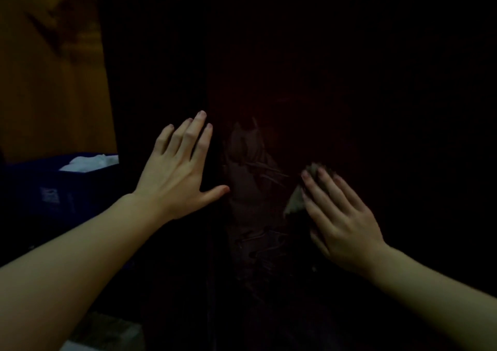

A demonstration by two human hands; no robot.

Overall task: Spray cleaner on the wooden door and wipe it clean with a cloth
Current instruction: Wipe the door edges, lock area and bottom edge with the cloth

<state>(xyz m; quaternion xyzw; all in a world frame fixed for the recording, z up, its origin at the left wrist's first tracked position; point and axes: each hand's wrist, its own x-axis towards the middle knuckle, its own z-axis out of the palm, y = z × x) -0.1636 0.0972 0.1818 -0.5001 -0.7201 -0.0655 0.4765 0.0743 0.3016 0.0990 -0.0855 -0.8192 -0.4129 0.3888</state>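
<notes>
The scene is very dark. The dark wooden door (376, 95) fills the middle and right of the head view, with a faint reflection on its glossy face. My left hand (180, 170) lies flat with straight fingers against the door's left edge. My right hand (341, 221) presses a pale cloth (294, 202) flat against the door, fingers straight and spread; only the cloth's upper and left edges show past the fingers. No spray bottle is in view.
A yellow-brown wall (51, 81) stands at the left. Below it sits a dark blue bin (67, 189) holding something white (88, 162). A pale floor patch (107, 334) shows at the bottom left.
</notes>
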